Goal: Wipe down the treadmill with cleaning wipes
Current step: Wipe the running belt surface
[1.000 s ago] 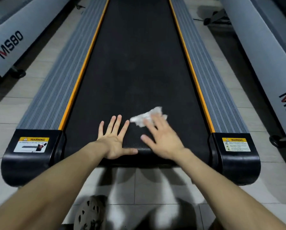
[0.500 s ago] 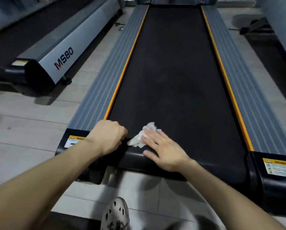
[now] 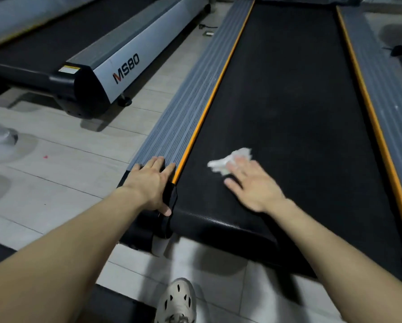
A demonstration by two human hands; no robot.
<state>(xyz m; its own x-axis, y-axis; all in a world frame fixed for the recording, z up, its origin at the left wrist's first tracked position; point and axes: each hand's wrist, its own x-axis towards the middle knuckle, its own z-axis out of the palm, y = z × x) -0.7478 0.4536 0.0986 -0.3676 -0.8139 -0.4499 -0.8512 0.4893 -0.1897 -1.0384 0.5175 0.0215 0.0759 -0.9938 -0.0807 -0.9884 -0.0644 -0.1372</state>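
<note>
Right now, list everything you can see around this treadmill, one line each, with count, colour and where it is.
treadmill belt: one, black, centre, running away from the camera
side rails: two, grey and ribbed, either side of the belt
edge strips: two, orange, between belt and rails
wipe: one, white, crumpled, on the belt near its near end
neighbouring treadmill: one, silver and black, marked MS80, upper left
floor tiles: pale grey, around the machines
shoe: one, cream with holes, bottom centre
left hand: flat on the left rail's near end
right hand: fingers flat on the wipe
</note>
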